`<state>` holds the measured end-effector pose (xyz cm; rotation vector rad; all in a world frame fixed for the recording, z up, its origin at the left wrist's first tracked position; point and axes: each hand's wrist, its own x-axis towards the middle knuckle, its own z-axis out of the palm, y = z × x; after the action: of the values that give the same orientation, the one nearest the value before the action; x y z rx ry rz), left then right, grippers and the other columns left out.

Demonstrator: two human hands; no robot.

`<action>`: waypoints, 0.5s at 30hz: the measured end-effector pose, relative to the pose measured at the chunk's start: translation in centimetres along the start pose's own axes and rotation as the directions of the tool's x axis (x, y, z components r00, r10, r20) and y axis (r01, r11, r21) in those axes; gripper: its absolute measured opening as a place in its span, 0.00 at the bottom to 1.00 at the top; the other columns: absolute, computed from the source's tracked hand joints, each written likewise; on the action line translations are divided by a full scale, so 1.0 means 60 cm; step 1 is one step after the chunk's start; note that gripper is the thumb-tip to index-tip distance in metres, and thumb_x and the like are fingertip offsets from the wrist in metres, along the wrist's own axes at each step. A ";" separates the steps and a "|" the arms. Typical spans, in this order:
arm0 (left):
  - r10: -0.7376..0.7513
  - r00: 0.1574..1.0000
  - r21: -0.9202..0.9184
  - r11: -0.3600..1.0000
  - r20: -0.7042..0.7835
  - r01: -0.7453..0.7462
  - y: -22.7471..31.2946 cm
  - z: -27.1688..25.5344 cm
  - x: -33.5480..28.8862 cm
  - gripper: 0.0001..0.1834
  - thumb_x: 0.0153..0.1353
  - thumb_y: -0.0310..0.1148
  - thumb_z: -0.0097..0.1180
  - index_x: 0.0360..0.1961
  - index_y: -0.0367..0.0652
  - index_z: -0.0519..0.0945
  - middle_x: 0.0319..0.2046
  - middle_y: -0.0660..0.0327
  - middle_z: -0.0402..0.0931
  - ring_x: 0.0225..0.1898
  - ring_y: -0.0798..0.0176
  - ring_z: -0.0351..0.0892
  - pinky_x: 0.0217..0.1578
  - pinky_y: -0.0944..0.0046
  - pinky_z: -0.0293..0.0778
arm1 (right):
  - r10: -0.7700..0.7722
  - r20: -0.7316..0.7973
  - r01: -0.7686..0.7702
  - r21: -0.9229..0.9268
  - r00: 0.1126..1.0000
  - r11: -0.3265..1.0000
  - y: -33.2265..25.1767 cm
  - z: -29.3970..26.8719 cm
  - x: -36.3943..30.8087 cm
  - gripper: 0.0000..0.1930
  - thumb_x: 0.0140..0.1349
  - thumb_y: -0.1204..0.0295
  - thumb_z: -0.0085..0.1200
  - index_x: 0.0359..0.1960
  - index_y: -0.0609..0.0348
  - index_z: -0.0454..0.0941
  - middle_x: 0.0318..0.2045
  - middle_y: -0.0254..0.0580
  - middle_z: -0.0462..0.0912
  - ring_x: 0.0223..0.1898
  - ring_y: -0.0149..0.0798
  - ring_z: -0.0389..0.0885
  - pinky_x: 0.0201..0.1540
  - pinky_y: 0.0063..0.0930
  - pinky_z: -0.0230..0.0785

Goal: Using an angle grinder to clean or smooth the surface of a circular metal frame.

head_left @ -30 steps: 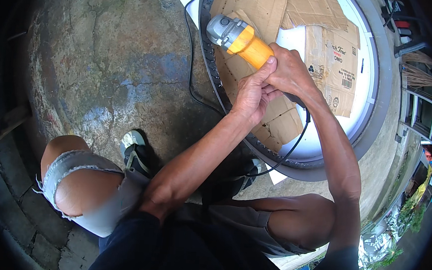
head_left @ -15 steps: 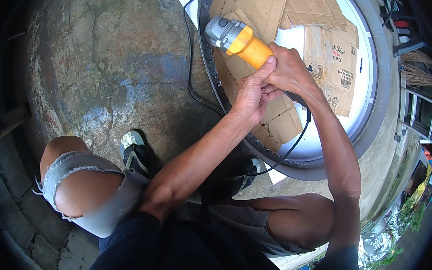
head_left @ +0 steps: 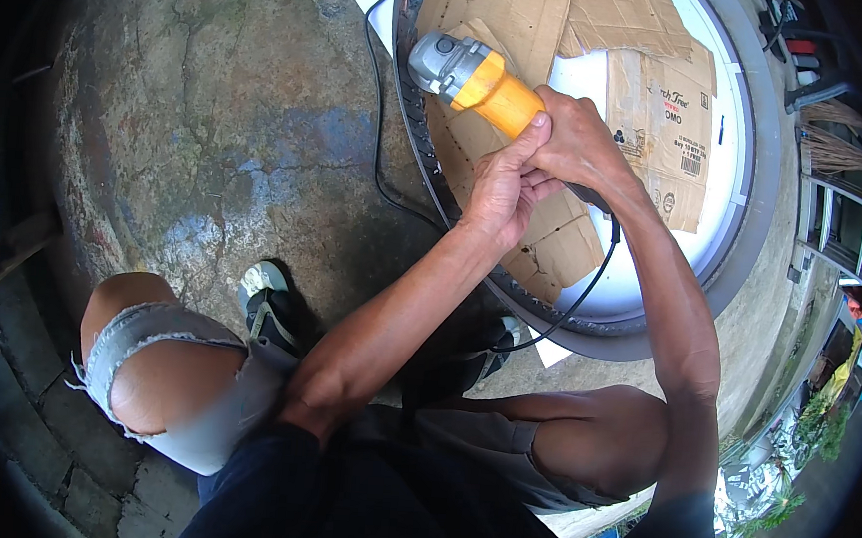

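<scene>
Both my hands are closed round the body of a yellow angle grinder [head_left: 503, 96] with a grey metal head. My right hand [head_left: 582, 140] wraps its rear end, where a black cord comes out. Just below, my left hand [head_left: 506, 189] grips it with the thumb pressed along the yellow housing. The grinder's head reaches the left side of a large round rim [head_left: 422, 133], dark and notched along its inner edge. Whatever disc the grinder carries is hidden beneath the head. Pieces of brown cardboard [head_left: 514, 15] lie inside the ring over a white surface.
The black cord [head_left: 590, 285] loops past the ring's near edge toward my feet, and more cable [head_left: 377, 155] runs along its left side. My shoe [head_left: 271, 298] stands on the stained concrete floor [head_left: 191, 132]. To the right are brooms [head_left: 840, 138] and a metal ladder [head_left: 843, 233].
</scene>
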<state>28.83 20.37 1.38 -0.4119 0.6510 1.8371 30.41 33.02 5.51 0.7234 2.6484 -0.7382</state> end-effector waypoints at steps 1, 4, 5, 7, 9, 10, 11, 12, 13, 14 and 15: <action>0.000 1.000 0.010 1.000 0.007 0.000 0.002 0.000 0.002 0.30 0.61 0.52 0.66 0.53 0.40 0.76 0.44 0.55 0.83 0.48 0.60 0.84 0.54 0.54 0.79 | -0.002 0.000 0.002 0.001 1.000 1.000 0.000 -0.001 0.001 0.23 0.41 0.61 0.67 0.37 0.64 0.78 0.31 0.58 0.86 0.37 0.59 0.87 0.41 0.48 0.79; -0.010 1.000 0.011 1.000 0.011 0.009 0.000 0.001 0.001 0.30 0.61 0.53 0.66 0.53 0.40 0.76 0.44 0.55 0.83 0.47 0.60 0.84 0.54 0.54 0.79 | -0.021 -0.010 0.020 -0.009 1.000 1.000 -0.001 -0.007 0.001 0.23 0.42 0.61 0.67 0.37 0.64 0.78 0.31 0.59 0.85 0.37 0.60 0.87 0.41 0.48 0.79; -0.016 1.000 0.004 1.000 0.005 0.016 -0.001 0.000 0.000 0.30 0.61 0.53 0.66 0.53 0.40 0.76 0.44 0.55 0.83 0.47 0.60 0.84 0.54 0.54 0.78 | -0.028 -0.006 0.028 0.000 1.000 1.000 -0.003 -0.007 -0.003 0.22 0.43 0.63 0.66 0.36 0.65 0.77 0.31 0.61 0.85 0.36 0.60 0.87 0.40 0.47 0.78; -0.017 1.000 0.014 1.000 0.004 0.017 0.002 -0.002 0.003 0.30 0.61 0.52 0.66 0.53 0.40 0.76 0.44 0.55 0.83 0.47 0.60 0.84 0.54 0.54 0.78 | -0.036 -0.002 0.036 0.008 0.999 0.999 -0.004 -0.006 -0.003 0.20 0.45 0.65 0.65 0.36 0.66 0.76 0.31 0.63 0.84 0.36 0.60 0.87 0.40 0.47 0.77; -0.018 1.000 0.025 1.000 0.005 0.018 0.003 -0.001 0.003 0.30 0.61 0.52 0.66 0.53 0.40 0.76 0.43 0.55 0.83 0.47 0.60 0.84 0.54 0.54 0.78 | -0.005 -0.015 0.005 0.017 1.000 1.000 -0.003 -0.004 -0.001 0.22 0.43 0.62 0.67 0.37 0.63 0.77 0.31 0.59 0.85 0.37 0.60 0.87 0.41 0.48 0.79; -0.015 1.000 0.009 1.000 -0.003 0.015 0.001 0.000 0.001 0.30 0.61 0.52 0.66 0.53 0.39 0.76 0.43 0.55 0.83 0.47 0.60 0.84 0.53 0.54 0.79 | -0.005 -0.015 0.005 0.017 1.000 1.000 -0.003 -0.003 -0.001 0.22 0.43 0.62 0.67 0.37 0.63 0.77 0.31 0.59 0.85 0.37 0.60 0.87 0.41 0.48 0.79; -0.010 1.000 -0.008 1.000 -0.011 0.010 0.000 0.000 0.000 0.30 0.61 0.52 0.66 0.53 0.39 0.76 0.43 0.55 0.83 0.46 0.60 0.84 0.53 0.54 0.79 | -0.005 -0.004 0.005 0.007 1.000 1.000 -0.004 -0.003 -0.002 0.22 0.43 0.61 0.67 0.37 0.63 0.77 0.31 0.59 0.85 0.37 0.60 0.87 0.41 0.48 0.79; -0.009 1.000 -0.007 1.000 -0.010 0.009 0.001 0.000 0.001 0.30 0.61 0.52 0.66 0.53 0.39 0.76 0.43 0.55 0.83 0.46 0.60 0.84 0.53 0.54 0.79 | -0.005 0.006 0.005 -0.002 1.000 1.000 -0.004 -0.004 -0.002 0.22 0.43 0.61 0.67 0.37 0.63 0.77 0.31 0.59 0.85 0.37 0.60 0.87 0.41 0.48 0.79; -0.015 1.000 0.002 1.000 -0.007 0.015 0.002 0.000 0.002 0.30 0.61 0.52 0.66 0.53 0.39 0.76 0.43 0.55 0.83 0.47 0.60 0.84 0.53 0.54 0.79 | -0.006 0.005 0.006 -0.002 1.000 1.000 -0.004 -0.002 -0.001 0.22 0.43 0.61 0.67 0.37 0.63 0.77 0.31 0.59 0.85 0.37 0.60 0.87 0.41 0.48 0.79; -0.022 1.000 0.011 1.000 -0.003 0.022 0.001 0.000 0.002 0.30 0.61 0.51 0.66 0.53 0.39 0.76 0.44 0.55 0.83 0.47 0.60 0.84 0.53 0.54 0.79 | 0.003 -0.012 -0.003 -0.001 1.000 1.000 -0.001 0.000 -0.001 0.22 0.43 0.62 0.67 0.37 0.63 0.77 0.31 0.59 0.85 0.36 0.60 0.87 0.41 0.48 0.79; -0.022 1.000 0.011 1.000 -0.003 0.022 0.000 0.001 0.001 0.30 0.61 0.51 0.66 0.53 0.39 0.76 0.44 0.55 0.83 0.47 0.60 0.84 0.53 0.54 0.79 | 0.012 -0.029 -0.012 0.000 1.000 1.000 0.000 0.001 -0.002 0.23 0.42 0.62 0.67 0.37 0.63 0.77 0.31 0.59 0.85 0.36 0.59 0.87 0.41 0.48 0.79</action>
<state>28.81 20.45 1.36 -0.4126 0.6562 1.8119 30.51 32.98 5.52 0.7545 2.6679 -0.7295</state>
